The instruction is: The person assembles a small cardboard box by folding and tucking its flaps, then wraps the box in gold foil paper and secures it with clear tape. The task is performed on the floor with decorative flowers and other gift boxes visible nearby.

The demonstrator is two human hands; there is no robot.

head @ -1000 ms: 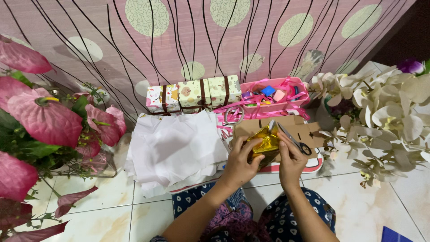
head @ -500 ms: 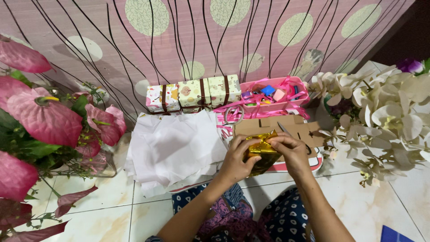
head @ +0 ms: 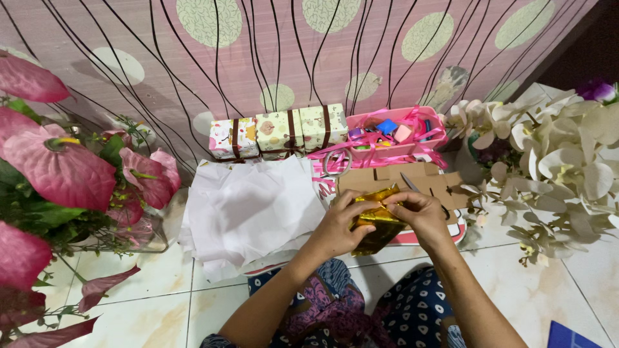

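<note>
Both my hands grip a shiny gold foil wrapper (head: pixel 376 227) just above my lap. My left hand (head: pixel 340 225) pinches its left side, and my right hand (head: pixel 420 216) pinches its top right edge with thumb and fingers. Behind my right hand, the tip of a pair of scissors (head: pixel 410 182) lies on a flat brown cardboard cut-out (head: pixel 387 179). To the left lies a stack of white tissue paper (head: pixel 251 209).
Three small patterned gift boxes (head: pixel 280 133) stand against the pink wall. A pink tray (head: pixel 425 143) holds ribbons and small coloured items. Pink artificial flowers (head: pixel 61 174) fill the left; white orchids (head: pixel 561 161) crowd the right. The floor is white tile.
My right hand has moved off the scissors and onto the gold wrapper's top edge. Both hands have folded the wrapper smaller and lowered it slightly.
</note>
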